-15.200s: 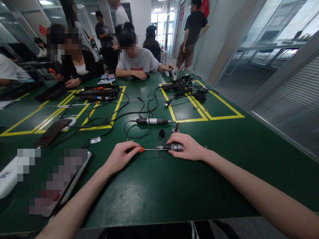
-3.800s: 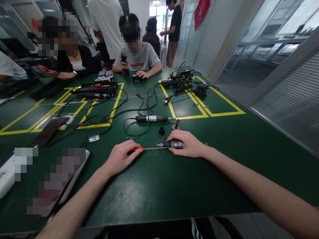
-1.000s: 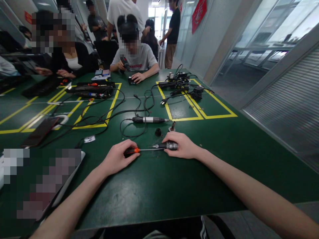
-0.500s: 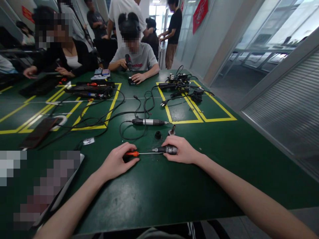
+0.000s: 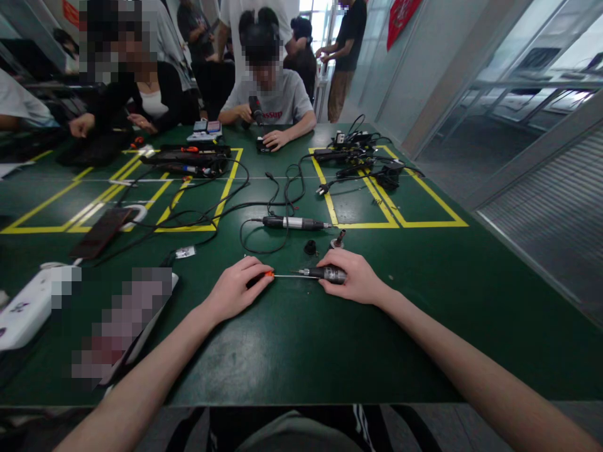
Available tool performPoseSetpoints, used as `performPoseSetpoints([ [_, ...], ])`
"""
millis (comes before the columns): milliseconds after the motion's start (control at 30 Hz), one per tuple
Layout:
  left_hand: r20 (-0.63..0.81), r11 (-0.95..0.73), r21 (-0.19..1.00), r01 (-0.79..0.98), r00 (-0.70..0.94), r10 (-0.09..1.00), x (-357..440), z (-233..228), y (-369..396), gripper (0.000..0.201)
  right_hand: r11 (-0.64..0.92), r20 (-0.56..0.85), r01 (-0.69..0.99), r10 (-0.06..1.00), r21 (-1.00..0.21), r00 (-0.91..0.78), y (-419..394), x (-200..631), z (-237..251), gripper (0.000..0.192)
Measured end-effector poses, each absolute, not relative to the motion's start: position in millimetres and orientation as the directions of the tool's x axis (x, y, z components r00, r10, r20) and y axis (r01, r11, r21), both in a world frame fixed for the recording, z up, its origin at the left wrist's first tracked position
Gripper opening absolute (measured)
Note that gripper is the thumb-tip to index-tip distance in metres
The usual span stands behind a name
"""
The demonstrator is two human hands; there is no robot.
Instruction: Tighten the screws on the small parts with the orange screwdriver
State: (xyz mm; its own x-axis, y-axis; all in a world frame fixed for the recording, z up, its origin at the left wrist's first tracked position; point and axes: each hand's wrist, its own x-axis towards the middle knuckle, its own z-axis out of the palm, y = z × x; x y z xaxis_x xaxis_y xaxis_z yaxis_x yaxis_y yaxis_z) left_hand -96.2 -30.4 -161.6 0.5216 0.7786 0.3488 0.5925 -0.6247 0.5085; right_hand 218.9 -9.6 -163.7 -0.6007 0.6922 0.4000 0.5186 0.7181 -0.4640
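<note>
My left hand (image 5: 235,287) has thumb and fingers closed around the orange handle of a screwdriver (image 5: 294,276), which lies crosswise with its thin metal shaft pointing right. My right hand (image 5: 357,276) grips a dark cylindrical tool body (image 5: 331,274) with a slim metal tip pointing left. That body lies against the far end of the shaft, so the screwdriver's tip is hidden. Just beyond my right hand are a small black cap (image 5: 310,247) and a metal piece with a round flange (image 5: 338,241). Farther off lies a black and silver pen-shaped power tool (image 5: 293,223) with a cord.
Cables and adapters (image 5: 351,157) are heaped inside yellow tape at the right. A dark tool case (image 5: 186,160), a phone (image 5: 101,232) and a white power strip (image 5: 35,304) stand left. Across the green table (image 5: 282,351), a person holds a black power tool (image 5: 255,110).
My left thumb and fingers have closed onto the screwdriver's orange handle; before, the thumb was apart from it. The right hand keeps its grip. The camera view has shifted left and slightly down.
</note>
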Motion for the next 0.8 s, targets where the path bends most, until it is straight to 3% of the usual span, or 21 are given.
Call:
performPoseSetpoints([
  [233, 0.343, -0.613, 0.525, 0.59, 0.512, 0.787, -98.1, -160.0, -32.7, 0.013, 0.721, 0.422, 0.517, 0.691, -0.462, -0.587, -9.8, 218.2, -164.3, 0.012],
  [533, 0.417, -0.672, 0.436, 0.599, 0.527, 0.74, -95.9, -158.7, -30.4, 0.025, 0.738, 0.401, 0.483, 0.667, -0.471, -0.628, -5.2, 220.9, -163.1, 0.014],
  [800, 0.394, -0.651, 0.471, 0.595, 0.518, 0.759, -97.3, -159.9, -32.4, 0.019, 0.731, 0.391, 0.482, 0.673, -0.483, -0.628, -5.3, 220.7, -163.0, 0.014],
])
